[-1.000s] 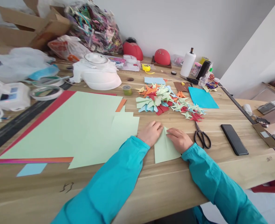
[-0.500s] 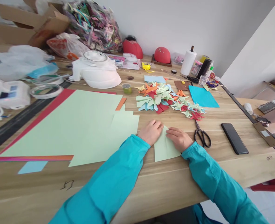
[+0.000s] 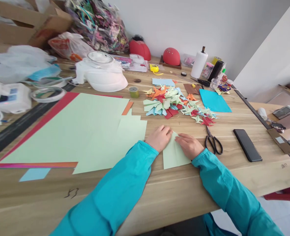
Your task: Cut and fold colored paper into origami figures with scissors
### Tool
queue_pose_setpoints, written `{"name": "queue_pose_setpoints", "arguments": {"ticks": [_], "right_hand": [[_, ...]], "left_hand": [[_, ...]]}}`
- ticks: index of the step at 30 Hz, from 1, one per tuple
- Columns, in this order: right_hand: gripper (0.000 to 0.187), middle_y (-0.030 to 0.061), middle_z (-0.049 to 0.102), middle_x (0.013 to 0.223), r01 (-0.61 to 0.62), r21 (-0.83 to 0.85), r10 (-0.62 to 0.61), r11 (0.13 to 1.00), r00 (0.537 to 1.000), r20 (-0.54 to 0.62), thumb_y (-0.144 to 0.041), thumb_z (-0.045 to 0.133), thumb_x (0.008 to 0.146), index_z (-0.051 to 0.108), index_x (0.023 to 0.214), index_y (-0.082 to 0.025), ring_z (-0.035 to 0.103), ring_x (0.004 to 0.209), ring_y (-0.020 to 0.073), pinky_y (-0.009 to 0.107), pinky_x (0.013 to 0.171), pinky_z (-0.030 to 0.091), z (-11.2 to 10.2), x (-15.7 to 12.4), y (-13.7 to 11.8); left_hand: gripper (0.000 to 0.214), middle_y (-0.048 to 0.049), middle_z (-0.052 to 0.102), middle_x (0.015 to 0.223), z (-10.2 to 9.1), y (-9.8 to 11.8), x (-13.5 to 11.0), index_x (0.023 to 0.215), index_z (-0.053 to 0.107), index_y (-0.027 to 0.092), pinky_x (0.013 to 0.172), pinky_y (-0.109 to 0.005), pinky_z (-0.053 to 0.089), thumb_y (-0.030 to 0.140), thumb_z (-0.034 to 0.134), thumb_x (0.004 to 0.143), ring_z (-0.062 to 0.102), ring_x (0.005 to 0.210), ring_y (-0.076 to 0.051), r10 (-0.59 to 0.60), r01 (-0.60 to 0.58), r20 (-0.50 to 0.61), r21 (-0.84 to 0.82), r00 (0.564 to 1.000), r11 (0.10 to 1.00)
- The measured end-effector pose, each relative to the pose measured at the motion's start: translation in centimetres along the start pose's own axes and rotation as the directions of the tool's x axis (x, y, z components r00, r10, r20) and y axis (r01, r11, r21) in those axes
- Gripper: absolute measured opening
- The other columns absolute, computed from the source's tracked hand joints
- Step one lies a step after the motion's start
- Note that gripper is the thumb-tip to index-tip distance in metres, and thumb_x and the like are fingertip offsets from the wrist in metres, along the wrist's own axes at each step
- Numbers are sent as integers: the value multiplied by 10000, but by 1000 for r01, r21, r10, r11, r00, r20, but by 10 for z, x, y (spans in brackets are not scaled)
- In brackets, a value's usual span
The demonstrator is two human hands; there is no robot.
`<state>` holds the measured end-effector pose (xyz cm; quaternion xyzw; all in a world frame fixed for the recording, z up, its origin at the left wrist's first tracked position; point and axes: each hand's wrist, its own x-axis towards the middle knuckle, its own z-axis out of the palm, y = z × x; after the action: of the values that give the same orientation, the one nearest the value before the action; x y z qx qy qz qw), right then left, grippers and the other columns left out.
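Observation:
A small sheet of pale green paper (image 3: 174,158) lies on the wooden table, with a crease or fold near its top. My left hand (image 3: 159,138) is closed at the sheet's upper left corner, fingers bent and pressed together. On the other side my right hand (image 3: 189,146) pinches the upper right edge, its wrist over the right part of the sheet. The fingertips partly hide the paper's top. Beyond the hands lies a heap of folded paper pieces (image 3: 169,100) in green, orange, red and blue. Black-handled scissors (image 3: 213,144) rest just right of my right hand.
Large green sheets (image 3: 68,131) over red and orange ones cover the left of the table (image 3: 159,203). A black phone (image 3: 247,146) lies at the right. Behind stand a white lampshade-like object (image 3: 105,77), a small round container (image 3: 133,92) and a turquoise sheet (image 3: 215,101).

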<state>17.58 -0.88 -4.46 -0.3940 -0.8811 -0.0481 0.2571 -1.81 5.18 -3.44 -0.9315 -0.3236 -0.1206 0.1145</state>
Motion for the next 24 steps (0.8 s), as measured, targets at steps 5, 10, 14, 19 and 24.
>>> {"name": "queue_pose_setpoints", "arguments": {"ticks": [5,10,14,19,24], "right_hand": [[302,122,691,1084,-14,9,14,1000,1000,6,-43,427,858,657,1025,-144,593,1116,218,390,934,533,0,0,1],[285,136,692,1077,-6,31,6,999,1000,0,-47,438,859,667,1003,-136,594,1114,230,403,923,537,1,0,1],[295,126,687,1097,-29,51,27,998,999,37,-40,458,849,668,1017,-160,579,1137,229,415,938,527,3,-1,2],[304,120,683,1108,-25,34,23,999,998,56,-26,468,829,666,1015,-162,573,1142,237,425,936,525,4,-3,3],[304,125,671,1119,-19,5,19,1000,999,37,-31,435,839,662,999,-155,577,1122,229,409,924,530,0,0,-1]], "left_hand": [[272,-111,600,989,0,0,0,1023,634,130,746,-360,430,146,385,914,487,886,-234,-3,3,8,-2,1000,1000],[286,-111,601,987,-1,0,0,1024,636,134,748,-361,431,146,372,917,495,888,-232,-2,2,11,-4,1000,1000],[333,-118,598,992,0,1,0,1151,587,133,756,-369,429,113,363,906,490,882,-231,-16,15,-16,-39,1000,999],[332,-104,591,1006,1,1,-1,1152,600,184,729,-363,421,161,366,917,480,873,-229,-14,14,8,-33,1000,999],[313,-98,588,1030,0,0,0,1150,605,198,728,-354,408,186,388,925,477,893,-228,-37,39,21,-73,999,997]]}}
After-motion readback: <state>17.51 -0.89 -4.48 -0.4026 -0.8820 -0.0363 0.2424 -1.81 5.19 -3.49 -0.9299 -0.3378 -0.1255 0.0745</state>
